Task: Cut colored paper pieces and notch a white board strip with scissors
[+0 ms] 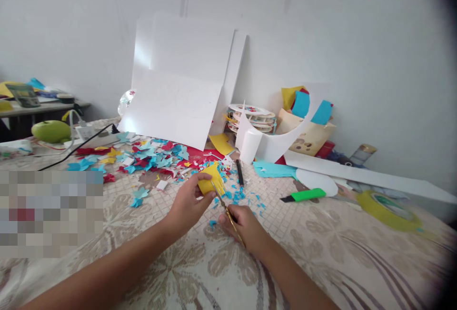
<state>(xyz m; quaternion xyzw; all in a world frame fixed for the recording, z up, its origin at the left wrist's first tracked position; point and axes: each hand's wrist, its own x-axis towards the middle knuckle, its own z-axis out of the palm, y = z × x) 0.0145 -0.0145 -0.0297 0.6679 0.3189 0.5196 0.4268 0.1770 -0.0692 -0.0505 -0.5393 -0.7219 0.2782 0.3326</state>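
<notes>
A person's left hand (189, 203) pinches a piece of yellow paper (207, 181) between thumb and bent fingers over a patterned cloth (174, 276), while the right hand (247, 228) curls around gold-coloured scissors (228, 213), their blades at the strips along the paper's right-hand edge. How far apart the blades stand cannot be told. The yellow paper is held near the middle of the table, just in front of a litter of blue scraps (233, 196). A black pen (239, 174) lies beyond the hands, with a green cutter (310, 195) to the right and a roll of tape (367, 204) farther out. To the left behind the hands spreads a heap of blue, red, white and yellow cutouts (162, 157), with a green apple-shaped object (52, 131) beyond its far left side. Large white boards (178, 105) lean at the back, near a curled white sheet (273, 145) and a beige bag (323, 134) holding coloured paper
</notes>
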